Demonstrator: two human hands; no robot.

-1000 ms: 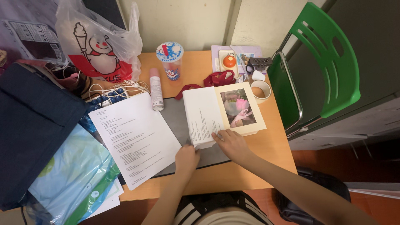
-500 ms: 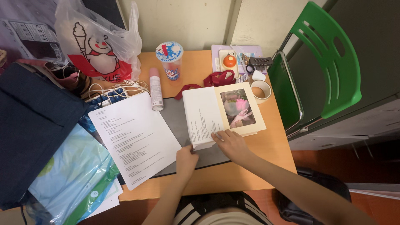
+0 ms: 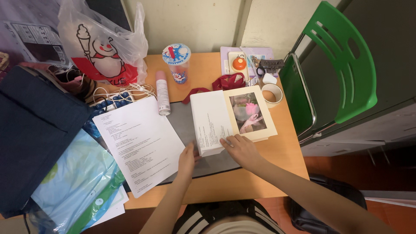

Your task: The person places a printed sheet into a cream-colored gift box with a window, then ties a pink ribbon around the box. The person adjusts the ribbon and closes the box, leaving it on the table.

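The left hand (image 3: 187,159) stands edge-on, fingers extended together against the near-left corner of the open book (image 3: 231,118), gripping nothing. The right hand (image 3: 241,149) lies flat with fingers spread on the book's near edge, apparently to keep it open. The book rests on the grey mat (image 3: 185,123), beside the printed sheet (image 3: 138,143). A tape roll (image 3: 272,94) lies beyond.

I see a white, cream-framed box (image 3: 232,119) with a pink flower picture by my right hand (image 3: 241,150); beyond it, a green chair (image 3: 338,65).
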